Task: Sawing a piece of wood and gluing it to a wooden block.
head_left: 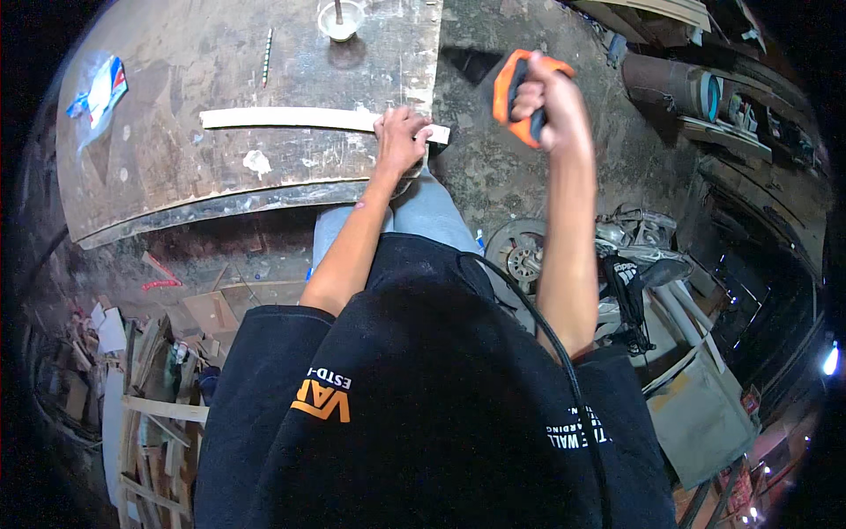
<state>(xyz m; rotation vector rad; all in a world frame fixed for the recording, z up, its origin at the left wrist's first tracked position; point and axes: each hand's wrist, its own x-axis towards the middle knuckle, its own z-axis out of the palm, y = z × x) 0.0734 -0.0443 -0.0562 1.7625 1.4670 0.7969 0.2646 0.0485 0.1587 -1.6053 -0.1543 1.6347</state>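
Surface (167,163): cup (352,32) w/ stick (338,11) nr far edge, pencil (267,58) to its L, blue-white plastic bag (99,97) far L. Scrap wood (166,408) lower L. Motorbike (617,232) on R, black cloth (627,298) hanging there. Bright light (831,358) far R.
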